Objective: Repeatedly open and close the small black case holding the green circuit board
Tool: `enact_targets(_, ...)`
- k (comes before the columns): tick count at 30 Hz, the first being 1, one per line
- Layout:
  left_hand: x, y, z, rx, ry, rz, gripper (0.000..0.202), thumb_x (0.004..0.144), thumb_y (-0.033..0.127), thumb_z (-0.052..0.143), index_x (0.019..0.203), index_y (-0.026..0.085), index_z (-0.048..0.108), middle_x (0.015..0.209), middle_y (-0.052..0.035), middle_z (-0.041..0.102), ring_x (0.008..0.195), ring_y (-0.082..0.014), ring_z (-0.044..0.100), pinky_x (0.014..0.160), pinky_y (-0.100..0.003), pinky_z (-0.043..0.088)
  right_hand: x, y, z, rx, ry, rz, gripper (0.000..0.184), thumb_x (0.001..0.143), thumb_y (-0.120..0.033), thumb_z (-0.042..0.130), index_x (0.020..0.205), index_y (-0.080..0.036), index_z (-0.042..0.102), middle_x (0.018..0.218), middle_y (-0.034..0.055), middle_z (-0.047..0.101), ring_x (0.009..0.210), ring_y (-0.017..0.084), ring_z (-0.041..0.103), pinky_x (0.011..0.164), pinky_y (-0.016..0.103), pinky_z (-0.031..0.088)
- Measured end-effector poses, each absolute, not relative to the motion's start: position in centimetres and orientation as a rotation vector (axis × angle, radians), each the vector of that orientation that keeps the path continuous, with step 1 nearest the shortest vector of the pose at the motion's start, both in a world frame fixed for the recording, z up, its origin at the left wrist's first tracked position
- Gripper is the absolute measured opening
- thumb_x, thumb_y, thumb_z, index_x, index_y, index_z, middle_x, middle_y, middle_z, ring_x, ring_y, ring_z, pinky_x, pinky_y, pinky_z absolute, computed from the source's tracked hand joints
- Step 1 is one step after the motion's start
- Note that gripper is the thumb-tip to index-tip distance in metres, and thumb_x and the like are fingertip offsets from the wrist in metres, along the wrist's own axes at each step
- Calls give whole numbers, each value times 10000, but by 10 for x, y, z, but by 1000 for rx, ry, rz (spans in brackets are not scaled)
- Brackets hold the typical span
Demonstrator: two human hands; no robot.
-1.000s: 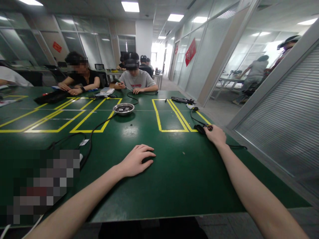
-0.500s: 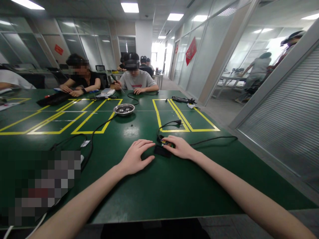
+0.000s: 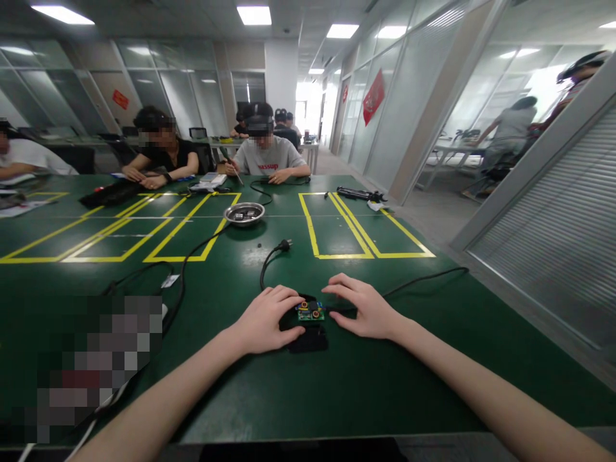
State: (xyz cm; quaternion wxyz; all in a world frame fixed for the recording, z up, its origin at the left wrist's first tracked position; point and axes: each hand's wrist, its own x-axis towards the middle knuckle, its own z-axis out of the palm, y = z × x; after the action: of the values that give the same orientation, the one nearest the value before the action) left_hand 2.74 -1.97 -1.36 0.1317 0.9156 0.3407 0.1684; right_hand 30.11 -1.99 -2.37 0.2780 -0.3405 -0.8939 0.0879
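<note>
Below, green table (image 3: 298,398) amid glass partitions (image 3: 409,77).

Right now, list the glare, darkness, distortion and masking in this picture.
Head view: glare marks the glossy green tabletop left of the black power plug; head view: the flat black piece beside the small green circuit board is too dark for detail; head view: the slatted grey partition leans, probably lens distortion; head view: pixel blocks mask part of lower left.

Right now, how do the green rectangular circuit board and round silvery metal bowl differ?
The green circuit board is rectangular; the silvery metal bowl is round. The board is smaller than the bowl. The board sits between left hand and right hand; the bowl stands beyond them. Board and bowl both face upward.
</note>
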Motion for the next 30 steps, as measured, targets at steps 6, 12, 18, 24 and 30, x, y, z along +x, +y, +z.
enact_targets(6,26,-18,-17,2629,987,527,525,853,356,756,1344,229,622,1376,-120,643,1266,-309,580,1064,-473,474,304,-16,-27,-890,-2402,330,218,1038,-295,517,1004,-192,706,884,64,711,764,171,672,693,274,533)
enact_targets(12,26,-15,-23,2562,909,627,535,851,307,763,1358,213,620,1366,-131,660,1275,-302,585,1102,-483,475,291,-24,-30,-896,-2425,248,193,1016,-265,550,962,-178,714,863,68,714,757,184,681,678,282,532)
enact_targets(18,24,-6,-24,2455,909,698,320,865,264,769,1173,196,711,1155,-97,723,1109,-259,651,1000,-424,541,284,-20,-34,-1023,-2487,103,161,998,-235,582,982,-169,728,897,71,713,799,199,700,681,285,526)
enact_targets(24,20,-2,-25,2376,898,787,410,830,299,804,1214,206,696,1190,-97,689,1129,-255,633,991,-415,545,281,-20,-35,-1092,-2466,141,144,998,-243,599,991,-176,727,908,59,715,791,180,696,685,271,510)
enact_targets(30,1,4,-10,2381,936,769,196,881,279,688,1050,185,713,1060,-81,698,966,-209,667,801,-307,563,280,-18,-39,-1059,-2361,252,140,999,-221,602,960,-174,728,880,59,711,758,175,681,685,278,517)
